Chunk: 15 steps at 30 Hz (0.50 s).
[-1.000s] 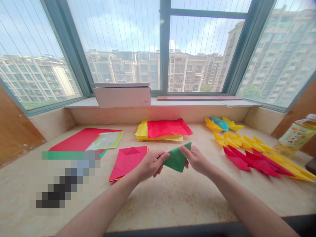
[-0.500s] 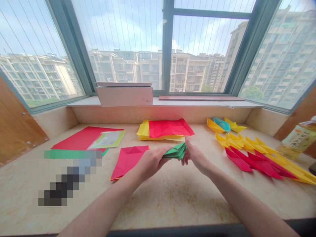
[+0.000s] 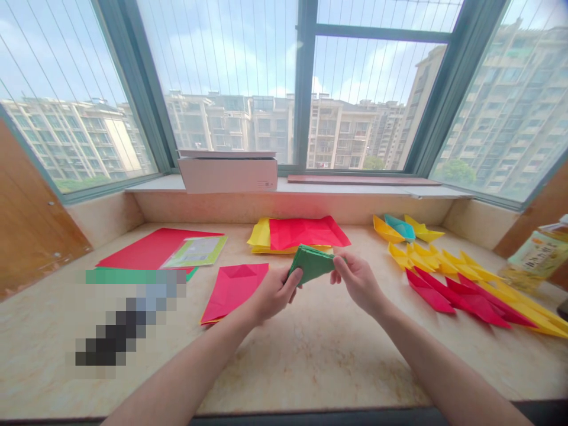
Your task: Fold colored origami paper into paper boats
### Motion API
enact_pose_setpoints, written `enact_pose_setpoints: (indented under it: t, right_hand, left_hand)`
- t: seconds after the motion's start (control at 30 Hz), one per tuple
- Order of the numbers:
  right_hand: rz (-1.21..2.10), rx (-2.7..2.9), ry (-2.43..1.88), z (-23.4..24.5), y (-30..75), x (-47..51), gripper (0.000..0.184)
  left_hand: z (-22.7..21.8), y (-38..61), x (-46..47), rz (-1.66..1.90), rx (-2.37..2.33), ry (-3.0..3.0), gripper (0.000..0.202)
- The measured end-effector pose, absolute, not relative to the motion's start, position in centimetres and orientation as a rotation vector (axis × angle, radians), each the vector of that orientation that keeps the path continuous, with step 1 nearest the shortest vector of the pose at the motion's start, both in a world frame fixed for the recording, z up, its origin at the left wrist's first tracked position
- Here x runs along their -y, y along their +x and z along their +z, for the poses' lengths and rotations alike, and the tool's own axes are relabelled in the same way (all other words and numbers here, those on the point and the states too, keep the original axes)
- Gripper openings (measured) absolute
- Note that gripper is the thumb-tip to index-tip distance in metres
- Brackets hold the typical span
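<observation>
Turned from edge-on to face-up, the green folded paper [image 3: 313, 264] hangs over the middle of the desk [image 3: 310, 361], long axis left-to-right, left hand [image 3: 270, 293] and right hand [image 3: 359, 283] each pinching one end.

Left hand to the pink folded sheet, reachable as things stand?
Likely yes, but not freely: the left hand pinches the green folded paper together with the right hand. The pink folded sheet lies flat right beside the left hand, nothing lying between them.

Left hand [image 3: 270, 294] and right hand [image 3: 360, 282] close together, each in a fingertip pinch grip.
</observation>
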State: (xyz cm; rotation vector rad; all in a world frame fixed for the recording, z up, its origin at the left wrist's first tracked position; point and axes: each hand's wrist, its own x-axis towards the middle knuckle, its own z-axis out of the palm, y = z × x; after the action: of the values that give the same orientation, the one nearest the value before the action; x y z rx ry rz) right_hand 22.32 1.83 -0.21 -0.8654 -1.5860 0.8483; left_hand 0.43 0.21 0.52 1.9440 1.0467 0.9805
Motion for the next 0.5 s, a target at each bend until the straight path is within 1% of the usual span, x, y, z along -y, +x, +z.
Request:
enact_pose_setpoints:
  t: [0.1, 0.2, 0.3, 0.5]
  right_hand:
    - [0.858, 1.589, -0.935, -0.11, 22.35, -1.6, 0.043]
    - [0.858, 1.585, -0.993, -0.02, 22.23, -1.35, 0.047]
    - [0.86, 1.612, -1.026, 0.01, 22.03, -1.19, 0.052]
    - [0.828, 1.633, -1.058, -0.38, 21.94, -1.43, 0.055]
  left_hand:
    - [0.61, 0.56, -0.34, 0.997, -1.08, 1.861, 0.048]
    - [0.77, 0.68, -0.63, 1.139, -1.05, 1.856, 0.042]
    - [0.91, 0.58, -0.73, 1.23, -1.036, 1.93, 0.043]
    - [1.2, 0.27, -0.36, 1.122, -1.087, 2.074, 0.042]
